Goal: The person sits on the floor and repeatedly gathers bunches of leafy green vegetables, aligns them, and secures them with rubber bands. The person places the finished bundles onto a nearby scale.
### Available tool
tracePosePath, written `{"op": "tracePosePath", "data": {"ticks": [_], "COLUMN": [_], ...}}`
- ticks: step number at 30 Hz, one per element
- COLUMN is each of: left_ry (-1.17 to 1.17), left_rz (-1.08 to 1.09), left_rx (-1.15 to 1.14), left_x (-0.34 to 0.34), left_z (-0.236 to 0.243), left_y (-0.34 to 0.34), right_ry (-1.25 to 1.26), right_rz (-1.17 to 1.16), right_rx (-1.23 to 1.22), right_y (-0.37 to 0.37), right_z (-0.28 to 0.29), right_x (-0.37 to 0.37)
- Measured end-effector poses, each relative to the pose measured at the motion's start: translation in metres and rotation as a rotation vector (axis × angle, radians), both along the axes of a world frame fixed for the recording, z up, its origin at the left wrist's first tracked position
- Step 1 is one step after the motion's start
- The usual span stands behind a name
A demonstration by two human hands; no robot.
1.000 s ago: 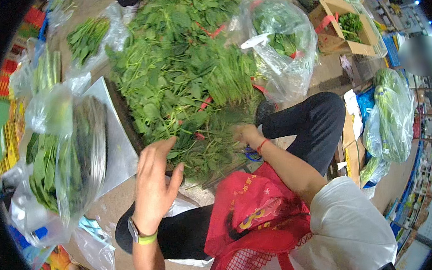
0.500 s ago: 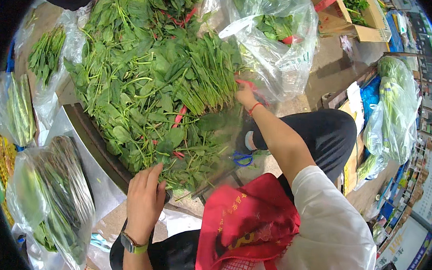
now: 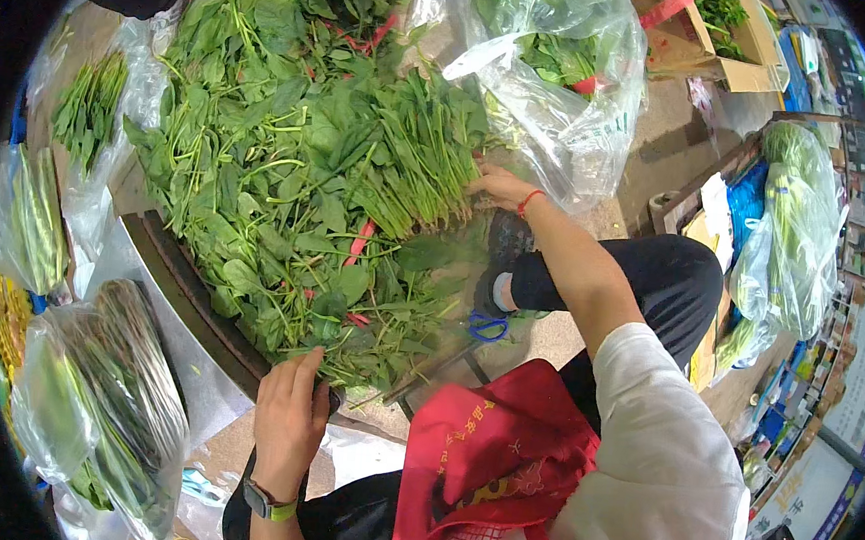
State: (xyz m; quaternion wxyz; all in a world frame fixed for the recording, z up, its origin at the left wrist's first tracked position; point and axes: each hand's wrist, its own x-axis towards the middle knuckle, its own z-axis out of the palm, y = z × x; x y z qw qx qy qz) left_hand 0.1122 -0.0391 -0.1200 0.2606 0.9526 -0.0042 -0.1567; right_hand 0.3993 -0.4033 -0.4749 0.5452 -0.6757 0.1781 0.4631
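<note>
A loose bunch of leafy greens with long stems, like spinach (image 3: 424, 174), lies on top of a wide heap of the same greens (image 3: 282, 129). At its stem ends on the right is my right hand (image 3: 503, 188), fingers curled in against the stems. What it grips, if anything, is hidden behind the fingers and stems. My left hand (image 3: 292, 401) rests at the heap's near edge with its fingers stretched out and nothing in them. A red strip (image 3: 360, 242) lies among the leaves between the hands.
Blue-handled scissors (image 3: 488, 327) lie right of the heap, near my foot. Clear plastic bags of greens stand at the far side (image 3: 564, 109), at the left (image 3: 107, 408) and at the right (image 3: 791, 235). Beyond is a cardboard box (image 3: 747, 71). A metal edge (image 3: 184, 303) borders the heap.
The red strip that showed beside my right hand is now almost out of sight. That hand has turned and moved slightly in toward the stems. My left hand stays in place.
</note>
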Motion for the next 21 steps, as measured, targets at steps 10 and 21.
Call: {"op": "tracePosePath", "data": {"ticks": [10, 21], "left_ry": [-0.01, -0.016], "left_rz": [0.003, 0.0], "left_rx": [-0.001, -0.013], "left_x": [-0.001, 0.005], "left_z": [-0.003, -0.002], "left_y": [0.003, 0.003], "right_ry": [0.108, -0.431], "right_rz": [0.251, 0.462], "right_rx": [-0.047, -0.335], "right_y": [0.007, 0.005], "right_z": [0.087, 0.014], "right_x": [0.032, 0.031]}}
